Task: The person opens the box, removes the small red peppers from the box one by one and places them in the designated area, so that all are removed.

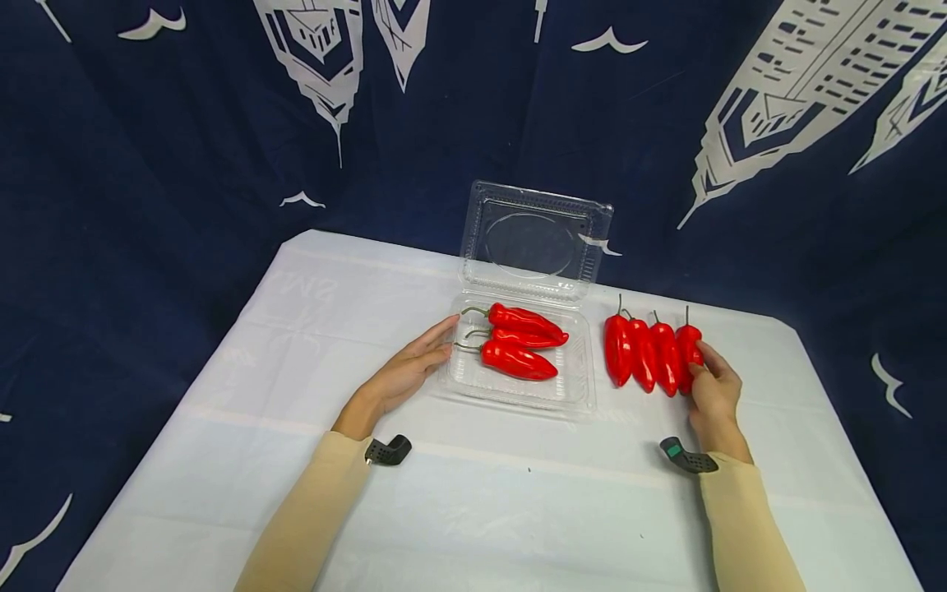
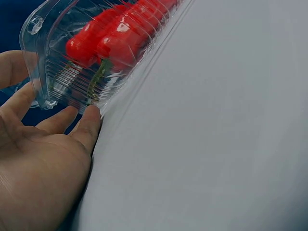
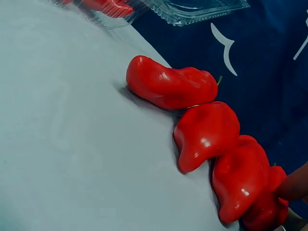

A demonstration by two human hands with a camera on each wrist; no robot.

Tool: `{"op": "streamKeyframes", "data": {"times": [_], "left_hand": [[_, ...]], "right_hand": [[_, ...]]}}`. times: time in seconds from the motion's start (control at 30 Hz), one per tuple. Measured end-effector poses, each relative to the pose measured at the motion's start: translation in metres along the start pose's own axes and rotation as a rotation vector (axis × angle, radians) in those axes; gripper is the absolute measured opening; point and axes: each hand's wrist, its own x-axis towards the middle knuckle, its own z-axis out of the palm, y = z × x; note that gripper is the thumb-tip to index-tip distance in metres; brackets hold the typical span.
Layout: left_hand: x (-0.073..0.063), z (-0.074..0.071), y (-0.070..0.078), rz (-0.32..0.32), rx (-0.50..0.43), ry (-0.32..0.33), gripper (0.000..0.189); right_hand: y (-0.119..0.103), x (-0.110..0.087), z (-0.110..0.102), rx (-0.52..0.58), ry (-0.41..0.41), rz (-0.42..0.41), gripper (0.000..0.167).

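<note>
Right of the clear plastic hinged box (image 1: 579, 380), my right hand (image 1: 715, 393) pinches the farthest glossy red tapered pepper (image 1: 686, 352), long axis away from me; my left hand (image 1: 403, 374), fingers outstretched, touches the box's left side.

red peppers (image 1: 518, 362), beige sleeves (image 1: 303, 510), white tablecloth (image 1: 533, 518), navy curtain (image 1: 518, 107) with white building print (image 1: 797, 74)
</note>
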Motion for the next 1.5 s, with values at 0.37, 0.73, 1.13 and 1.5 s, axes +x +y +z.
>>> {"op": "streamKeyframes", "data": {"times": [0.37, 0.73, 1.13, 1.5], "left_hand": [[0.001, -0.001, -0.002, 0.003, 0.003, -0.005, 0.058], [0.001, -0.001, -0.002, -0.001, 0.002, -0.001, 0.058], [0.000, -0.001, -0.002, 0.004, -0.002, -0.002, 0.059], [0.002, -0.002, -0.003, 0.012, -0.004, -0.010, 0.059]], "right_hand": [[0.000, 0.002, -0.003, -0.033, -0.024, -0.009, 0.054], [-0.002, 0.002, -0.006, -0.008, -0.024, -0.003, 0.057], [-0.011, -0.002, -0.010, 0.044, 0.017, -0.024, 0.054], [-0.025, -0.014, -0.003, 0.023, 0.015, -0.105, 0.052]]}}
